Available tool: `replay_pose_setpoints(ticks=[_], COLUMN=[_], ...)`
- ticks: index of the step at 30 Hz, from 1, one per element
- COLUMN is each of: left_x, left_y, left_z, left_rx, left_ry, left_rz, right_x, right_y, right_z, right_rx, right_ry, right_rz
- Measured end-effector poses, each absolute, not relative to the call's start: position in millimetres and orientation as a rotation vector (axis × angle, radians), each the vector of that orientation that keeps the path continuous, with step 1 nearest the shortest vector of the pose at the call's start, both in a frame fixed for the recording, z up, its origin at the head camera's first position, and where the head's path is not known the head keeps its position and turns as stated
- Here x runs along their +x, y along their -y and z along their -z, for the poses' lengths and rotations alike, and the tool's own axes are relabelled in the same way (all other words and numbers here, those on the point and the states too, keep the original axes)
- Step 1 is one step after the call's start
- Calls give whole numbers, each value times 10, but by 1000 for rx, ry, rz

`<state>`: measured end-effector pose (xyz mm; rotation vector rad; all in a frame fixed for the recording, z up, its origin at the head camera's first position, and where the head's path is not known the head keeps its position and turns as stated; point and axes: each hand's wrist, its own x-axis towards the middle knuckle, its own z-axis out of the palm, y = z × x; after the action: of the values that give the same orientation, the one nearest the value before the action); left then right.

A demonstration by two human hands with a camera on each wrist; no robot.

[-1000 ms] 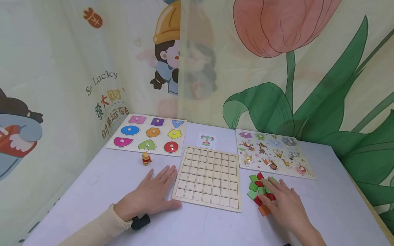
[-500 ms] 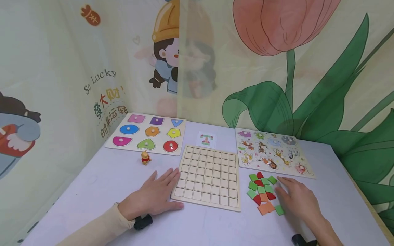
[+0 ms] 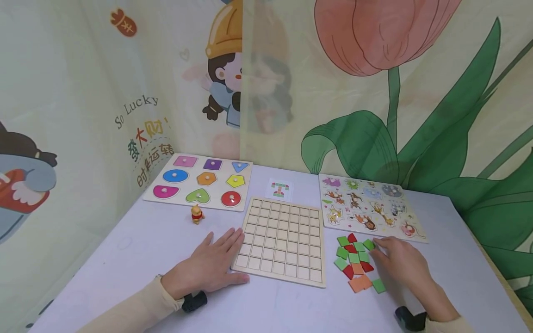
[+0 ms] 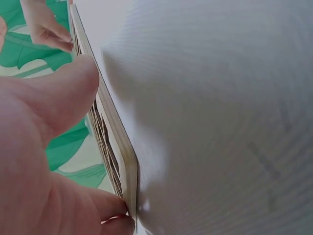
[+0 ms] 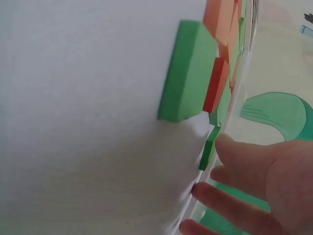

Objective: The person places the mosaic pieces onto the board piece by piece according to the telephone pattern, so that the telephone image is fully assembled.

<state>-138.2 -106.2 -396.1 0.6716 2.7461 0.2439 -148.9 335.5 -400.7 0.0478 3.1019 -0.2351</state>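
My left hand (image 3: 208, 266) lies flat with its fingertips on the left edge of the wooden grid board (image 3: 281, 243); the left wrist view has its thumb and fingers along the board's side. My right hand (image 3: 401, 259) is at the right of a loose group of small coloured tiles. Its thumb and index finger pinch the corner of a green tile (image 3: 368, 244), seen edge-on as a green tile (image 5: 210, 148) by the thumb in the right wrist view. Green, red tiles (image 3: 348, 271) and orange tiles (image 3: 357, 283) lie around it on the table.
A shape puzzle board (image 3: 200, 182) stands back left, with a small bear figure (image 3: 197, 214) before it. A card (image 3: 280, 189) with a coloured I-like pattern lies behind the grid. An animal puzzle board (image 3: 370, 208) is at back right. Printed curtains (image 3: 275, 92) enclose the table.
My right hand has drawn back rightward off the tiles, uncovering them, and its thumb and index finger have closed in at the green tile. The left hand has barely shifted.
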Motion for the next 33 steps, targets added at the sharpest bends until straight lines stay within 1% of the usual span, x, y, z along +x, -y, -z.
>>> replay_pose_setpoints(ticks=[16,33], left_x=[-1377,-1360], left_y=[1035,995], left_z=[3967,3945], left_rx=[660,676], left_ry=[-2755,-2796], left_rz=[-204,-121], right_x=[-1571,-1522], right_y=[-3267,-3284], right_z=[3989,4026], right_rx=[6,-22], right_ry=[-3118,-3154], right_rz=[157,188])
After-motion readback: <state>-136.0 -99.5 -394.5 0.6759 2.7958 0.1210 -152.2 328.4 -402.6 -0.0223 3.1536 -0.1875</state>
